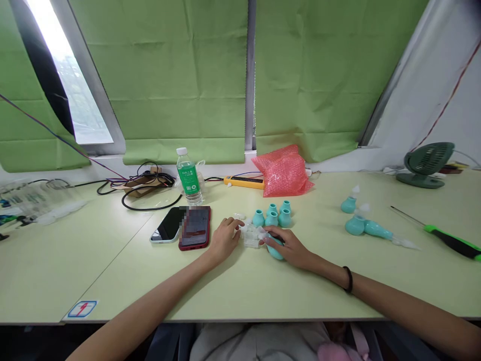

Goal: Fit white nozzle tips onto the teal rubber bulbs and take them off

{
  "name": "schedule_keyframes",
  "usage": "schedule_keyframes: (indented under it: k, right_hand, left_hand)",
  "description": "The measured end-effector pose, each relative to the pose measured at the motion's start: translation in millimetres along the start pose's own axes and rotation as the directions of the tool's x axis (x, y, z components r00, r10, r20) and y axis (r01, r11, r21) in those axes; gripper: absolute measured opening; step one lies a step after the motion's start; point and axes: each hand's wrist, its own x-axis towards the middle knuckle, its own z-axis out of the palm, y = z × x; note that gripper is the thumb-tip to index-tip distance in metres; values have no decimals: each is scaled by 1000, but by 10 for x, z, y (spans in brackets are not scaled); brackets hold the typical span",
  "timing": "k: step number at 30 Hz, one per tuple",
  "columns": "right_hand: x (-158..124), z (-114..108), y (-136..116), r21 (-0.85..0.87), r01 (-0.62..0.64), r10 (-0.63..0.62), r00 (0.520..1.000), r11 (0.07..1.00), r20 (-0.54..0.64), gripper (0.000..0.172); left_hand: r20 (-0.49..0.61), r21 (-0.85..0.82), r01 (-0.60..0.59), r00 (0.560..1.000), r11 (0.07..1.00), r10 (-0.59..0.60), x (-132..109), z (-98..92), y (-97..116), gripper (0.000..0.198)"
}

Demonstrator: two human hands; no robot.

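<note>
My left hand (224, 237) rests on the table with its fingers curled, touching a cluster of small clear plastic pieces (251, 234). Just to the right of them, my right hand (288, 246) is closed over a teal rubber bulb (275, 250) lying on the table. Several more teal bulbs (272, 215) stand upright just beyond both hands. What the left fingers pinch, if anything, is too small to make out.
Two phones (184, 226) lie left of my hands, with a water bottle (188, 176), cables and a yellow power strip (243, 181) behind. A pink bubble-wrap bag (284, 170) sits at the back. To the right lie assembled teal bulbs (361, 224), a green-handled screwdriver (447, 238) and a fan (427, 164).
</note>
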Motion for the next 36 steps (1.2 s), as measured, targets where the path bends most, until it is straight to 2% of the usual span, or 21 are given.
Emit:
schedule_keyframes:
  k: [4, 7, 10, 14, 17, 21, 24, 29, 36]
  right_hand:
    - [-5, 13, -53, 89, -39, 35, 998, 995, 43, 26]
    - [-8, 23, -82, 160, -64, 55, 997, 985, 59, 24]
    - [-11, 32, -86, 244, -94, 75, 993, 965, 85, 22]
    - [-13, 44, -68, 335, -118, 82, 990, 935, 119, 21]
    - [-15, 52, -50, 371, -131, 92, 989, 919, 119, 22]
    - [-18, 59, -43, 419, -160, 124, 986, 894, 113, 24]
    - [-18, 59, -52, 447, -175, 131, 983, 877, 128, 23]
    - [-22, 65, -56, 490, -227, 153, 970, 842, 187, 26]
    - [-31, 82, -15, 469, -232, 173, 971, 853, 165, 30]
  left_hand:
    - [-57, -132, -95, 994, 987, 88, -44, -81, 171, 15]
    - [-37, -277, -149, 989, 949, 145, -91, -132, 319, 14]
    - [-13, -410, -121, 992, 904, 127, -115, -142, 391, 18]
    - [7, -506, -43, 999, 861, 54, -103, -117, 368, 19]
    - [2, -526, -40, 999, 850, 48, -97, -103, 346, 19]
    - [-45, -496, -109, 994, 861, 99, -108, -103, 364, 18]
    - [-117, -443, -189, 981, 876, 152, -119, -89, 374, 16]
    - [-250, -371, -327, 936, 869, 246, -128, -39, 332, 15]
    - [-257, -423, -364, 926, 830, 275, -122, -30, 315, 9]
